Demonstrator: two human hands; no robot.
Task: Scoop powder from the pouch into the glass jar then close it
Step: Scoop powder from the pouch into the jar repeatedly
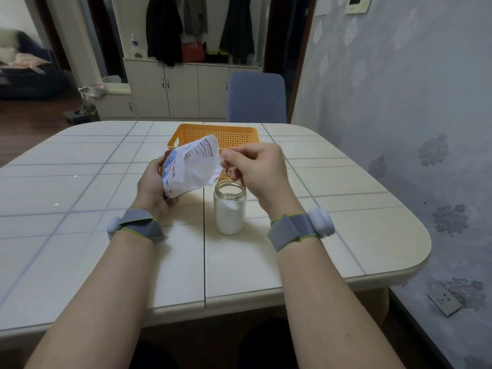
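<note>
A white printed pouch point(190, 169) is held tilted above the table, its open mouth pointing right toward the jar. My left hand point(154, 182) grips the pouch's lower left side. My right hand point(255, 169) has its fingers closed at the pouch's mouth; part of a small object with a brown pattern shows below its fingers, and I cannot tell what it is. The glass jar point(230, 209) stands upright and open on the table just below the pouch's mouth, mostly filled with white powder. No lid is in view.
An orange perforated basket point(234, 133) sits on the tiled table point(106, 235) right behind the pouch and hands. A blue chair point(257, 97) stands at the table's far side. A wall runs along the right.
</note>
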